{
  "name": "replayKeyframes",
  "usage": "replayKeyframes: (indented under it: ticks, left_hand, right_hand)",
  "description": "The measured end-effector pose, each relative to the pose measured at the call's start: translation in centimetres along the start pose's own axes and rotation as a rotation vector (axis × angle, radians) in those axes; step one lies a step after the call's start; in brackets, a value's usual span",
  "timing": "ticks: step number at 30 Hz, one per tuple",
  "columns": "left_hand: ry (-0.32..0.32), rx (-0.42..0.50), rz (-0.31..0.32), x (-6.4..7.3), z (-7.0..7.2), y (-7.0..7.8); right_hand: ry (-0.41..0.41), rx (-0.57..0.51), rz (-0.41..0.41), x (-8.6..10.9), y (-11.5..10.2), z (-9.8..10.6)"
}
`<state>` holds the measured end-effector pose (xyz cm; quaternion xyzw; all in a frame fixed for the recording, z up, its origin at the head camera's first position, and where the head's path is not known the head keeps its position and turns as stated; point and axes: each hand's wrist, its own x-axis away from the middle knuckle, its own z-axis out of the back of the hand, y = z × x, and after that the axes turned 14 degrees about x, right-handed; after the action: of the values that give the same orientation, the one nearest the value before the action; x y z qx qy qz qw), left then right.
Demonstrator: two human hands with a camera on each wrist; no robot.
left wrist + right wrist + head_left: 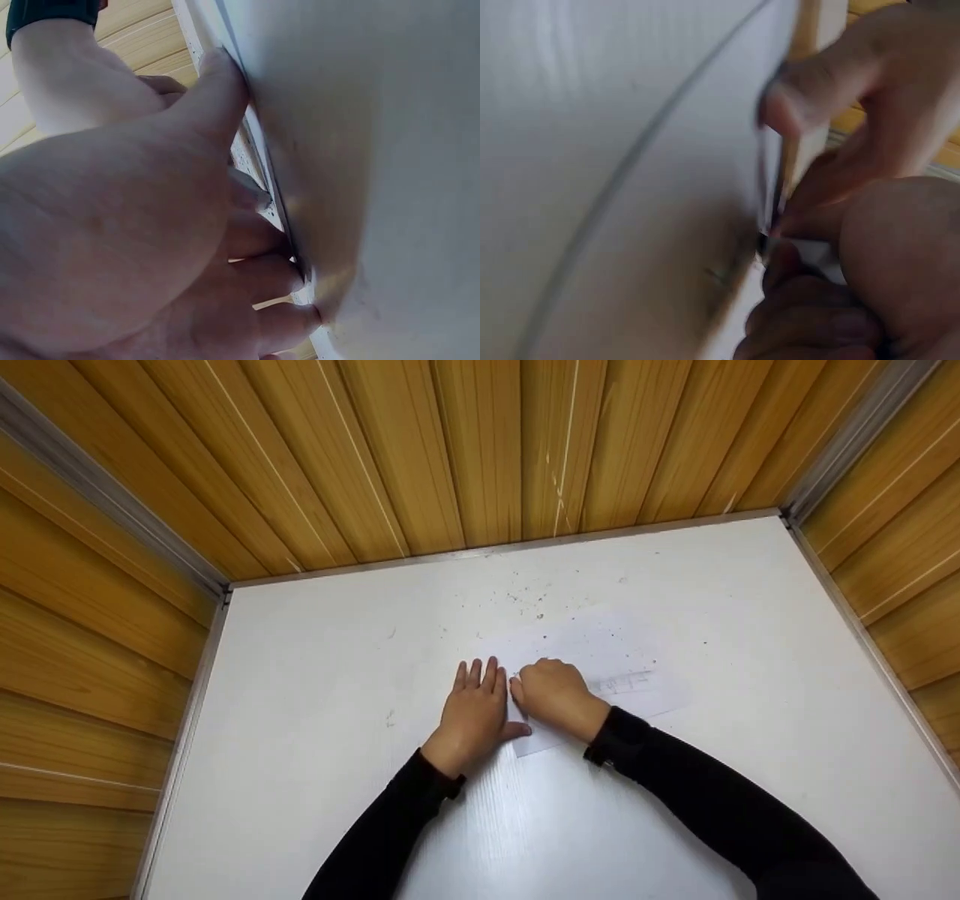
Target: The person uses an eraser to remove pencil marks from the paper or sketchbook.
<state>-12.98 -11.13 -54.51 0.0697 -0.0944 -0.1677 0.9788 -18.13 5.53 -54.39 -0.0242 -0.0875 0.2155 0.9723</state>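
Observation:
A white sheet of paper lies on the white table. My left hand rests spread over the paper's left side, with the thumb stretched toward the right hand. In the left wrist view, its fingertips touch down at the surface. Close beside it, my right hand is curled low over the paper. The right wrist view shows its thumb and finger pinching a small pale thing with a dark tip; most of it is hidden and its kind is unclear. A narrow strip with grey marks shows on the paper right of this hand.
Dark specks are scattered over the paper and the table behind it. Wood-patterned panels rise at the back and both sides, with grey metal edging along the table's rim.

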Motion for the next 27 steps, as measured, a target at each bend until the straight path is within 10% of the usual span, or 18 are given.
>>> replayKeyframes:
  ticks: [15,27]
  left_hand:
    - [-0.050,-0.005,0.035,0.0,-0.1,0.1]
    - [-0.038,-0.010,0.027,-0.2,-0.3,0.2]
  right_hand:
    - [-0.056,-0.049,-0.247,2.3,15.7,1.2]
    - [0.035,-0.081,-0.136,4.2,9.2,-0.2]
